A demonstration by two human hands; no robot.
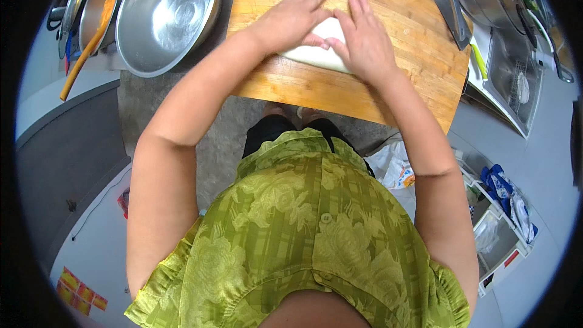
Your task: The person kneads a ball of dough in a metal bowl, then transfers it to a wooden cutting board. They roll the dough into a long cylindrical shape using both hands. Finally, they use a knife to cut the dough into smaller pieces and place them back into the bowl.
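Observation:
A smooth white piece of dough [320, 56] lies on a wooden board [419, 42], close to the board's near edge. On the dough's left side rests my left hand [293, 17], its fingers stretched forward and its thumb pointing inward. My right hand [369, 44] presses the right side, fingers extended toward the far side of the board. The two thumbs nearly meet over the middle of the dough. Both hands are open and partly cover it, so its full shape is hidden.
Left of the board stands a large metal bowl [130, 36]. Beside it, a smaller metal bowl [91, 15] holds something orange and a long-handled tool [82, 67]. On the right are a dark-bladed knife [449, 12], stacked metal pots [492, 0] and a sink [507, 64].

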